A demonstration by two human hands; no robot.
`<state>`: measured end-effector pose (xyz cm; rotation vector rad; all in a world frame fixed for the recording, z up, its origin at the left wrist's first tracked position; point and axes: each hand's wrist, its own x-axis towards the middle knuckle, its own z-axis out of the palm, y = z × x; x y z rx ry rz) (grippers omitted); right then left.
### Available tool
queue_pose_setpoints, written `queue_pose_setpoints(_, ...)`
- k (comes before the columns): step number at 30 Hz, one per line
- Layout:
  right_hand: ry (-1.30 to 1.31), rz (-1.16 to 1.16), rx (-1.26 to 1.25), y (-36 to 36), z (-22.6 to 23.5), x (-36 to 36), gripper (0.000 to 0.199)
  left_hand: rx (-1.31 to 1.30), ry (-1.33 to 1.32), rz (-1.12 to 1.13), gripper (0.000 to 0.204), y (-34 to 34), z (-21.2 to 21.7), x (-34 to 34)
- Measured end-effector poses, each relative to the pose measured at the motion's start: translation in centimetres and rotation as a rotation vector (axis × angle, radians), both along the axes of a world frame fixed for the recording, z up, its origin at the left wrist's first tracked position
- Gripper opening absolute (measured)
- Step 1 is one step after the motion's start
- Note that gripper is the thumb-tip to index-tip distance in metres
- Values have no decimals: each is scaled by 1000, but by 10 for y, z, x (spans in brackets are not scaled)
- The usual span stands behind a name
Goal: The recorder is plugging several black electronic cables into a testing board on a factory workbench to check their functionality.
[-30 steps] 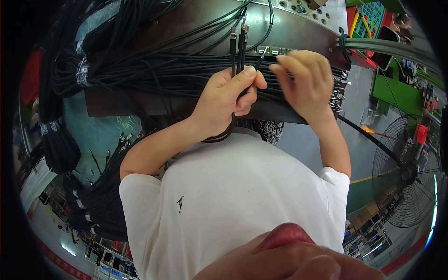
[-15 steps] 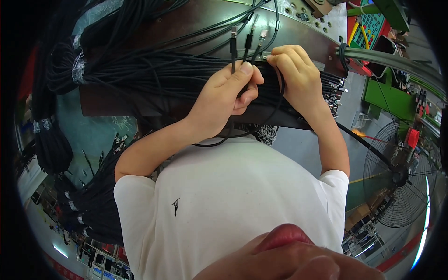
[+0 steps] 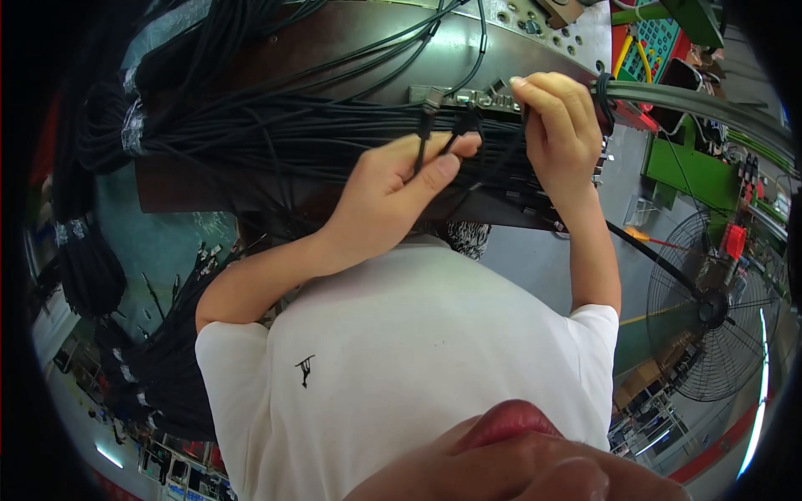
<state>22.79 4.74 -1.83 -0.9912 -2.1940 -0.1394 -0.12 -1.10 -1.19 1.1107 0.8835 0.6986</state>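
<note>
My left hand [image 3: 388, 196] is closed on black cables, with the thumb and fingers pinching them. Their connector ends stick up past the fingers: one cable connector [image 3: 428, 117] has a metal tip, and another black connector [image 3: 468, 123] leans to the right, blurred. To the right, my right hand [image 3: 564, 125] is closed, thumb against forefinger, on a thin black cable [image 3: 525, 129] that runs down and left from the fingertips. Behind the hands, a narrow metal fixture [image 3: 493, 100] lies along the table, with a small metal piece standing up near my right fingertips.
A thick bundle of black cables [image 3: 292, 125], tied with clear wrap, spans the dark table [image 3: 180, 188]. A perforated metal plate [image 3: 576, 17] is at the far right. Beyond it are yellow-handled pliers [image 3: 632, 60] and a grey hose [image 3: 693, 93]. A black floor fan [image 3: 712, 309] stands right.
My right hand has moved right, away from the left hand. My left hand has dropped slightly, and the connectors in it have tilted and come lower, uncovering the metal fixture.
</note>
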Motion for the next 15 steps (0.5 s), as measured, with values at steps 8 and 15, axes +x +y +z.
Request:
queue_pose_setpoints(8, -199, 131, -279, -2, 7, 1, 28, -265, -225, 130, 41, 8, 15, 19)
queue_pose_setpoints(15, -139, 130, -188, -1, 0, -3, 26, -412, -294, 180, 23, 9, 10, 24)
